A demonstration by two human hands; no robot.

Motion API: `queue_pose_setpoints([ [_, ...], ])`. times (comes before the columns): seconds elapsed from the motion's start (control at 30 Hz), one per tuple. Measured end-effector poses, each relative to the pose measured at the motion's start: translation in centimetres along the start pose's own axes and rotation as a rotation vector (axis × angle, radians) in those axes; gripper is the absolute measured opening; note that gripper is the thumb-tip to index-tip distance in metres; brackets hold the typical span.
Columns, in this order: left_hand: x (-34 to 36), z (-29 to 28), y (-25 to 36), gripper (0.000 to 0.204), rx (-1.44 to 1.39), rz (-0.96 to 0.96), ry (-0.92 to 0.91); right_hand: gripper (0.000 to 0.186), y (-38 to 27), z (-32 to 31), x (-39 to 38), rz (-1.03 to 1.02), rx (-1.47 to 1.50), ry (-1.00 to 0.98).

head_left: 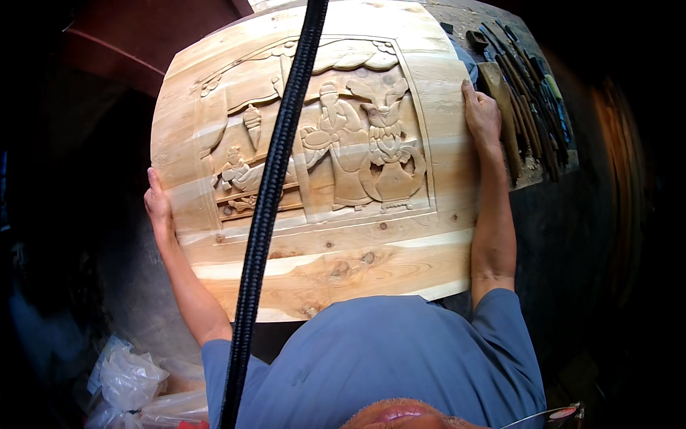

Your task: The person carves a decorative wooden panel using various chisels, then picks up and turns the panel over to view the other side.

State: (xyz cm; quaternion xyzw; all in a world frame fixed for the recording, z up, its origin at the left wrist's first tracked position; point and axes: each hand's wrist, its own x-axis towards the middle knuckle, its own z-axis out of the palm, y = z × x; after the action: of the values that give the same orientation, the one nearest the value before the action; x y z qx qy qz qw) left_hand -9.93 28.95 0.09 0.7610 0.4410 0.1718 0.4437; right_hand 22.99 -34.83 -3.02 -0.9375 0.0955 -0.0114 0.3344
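Observation:
A large pale wooden panel (450,179) fills the middle of the view, its knotty grain showing along the lower part. A relief is carved into it, with a robed, bearded figure (339,154), a vase-like shape, a smaller figure at the left and draped forms along the top. My left hand (158,204) grips the panel's left edge, fingers pointing upward. My right hand (482,114) holds the right edge higher up, beside a row of tools. A black braided cord (264,214) crosses the view from top to bottom, hiding part of the carving.
At the upper right, long chisels and other hand tools (518,107) lie on a worktop (554,164). A dark red surface (118,36) is at the upper left. Crumpled clear plastic bags (132,379) are at the lower left, over a dark floor.

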Motion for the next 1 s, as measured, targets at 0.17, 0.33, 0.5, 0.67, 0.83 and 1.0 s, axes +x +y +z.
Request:
queue_pose_setpoints([
  [0.17, -0.5, 0.1, 0.7, 0.082, -0.049, 0.002, -0.011, 0.075, -0.1, 0.1, -0.1, 0.001, -0.016, -0.007],
  [0.33, -0.4, -0.2, 0.6, 0.082, -0.013, 0.000, -0.011, 0.075, -1.0, 0.1, -1.1, -0.085, -0.058, 0.063],
  [0.5, 0.6, -0.5, -1.1, 0.081, -0.026, 0.020, 0.060, 0.076, -2.9, -0.9, -0.4, -0.067, -0.032, -0.014],
  [0.67, 0.1, 0.6, -1.5, 0.078, -0.085, -0.061, -0.021, 0.076, -1.9, -0.9, -0.5, -0.081, -0.004, 0.009],
  [0.83, -0.1, -0.2, -1.3, 0.075, -0.109, -0.058, -0.009, 0.074, -3.2, -1.2, -1.4, -0.042, 0.000, 0.017],
  [1.0, -0.7, 0.1, -1.1, 0.077, -0.144, -0.058, -0.014, 0.071, -2.7, -0.8, -1.6, -0.046, -0.003, 0.014],
])
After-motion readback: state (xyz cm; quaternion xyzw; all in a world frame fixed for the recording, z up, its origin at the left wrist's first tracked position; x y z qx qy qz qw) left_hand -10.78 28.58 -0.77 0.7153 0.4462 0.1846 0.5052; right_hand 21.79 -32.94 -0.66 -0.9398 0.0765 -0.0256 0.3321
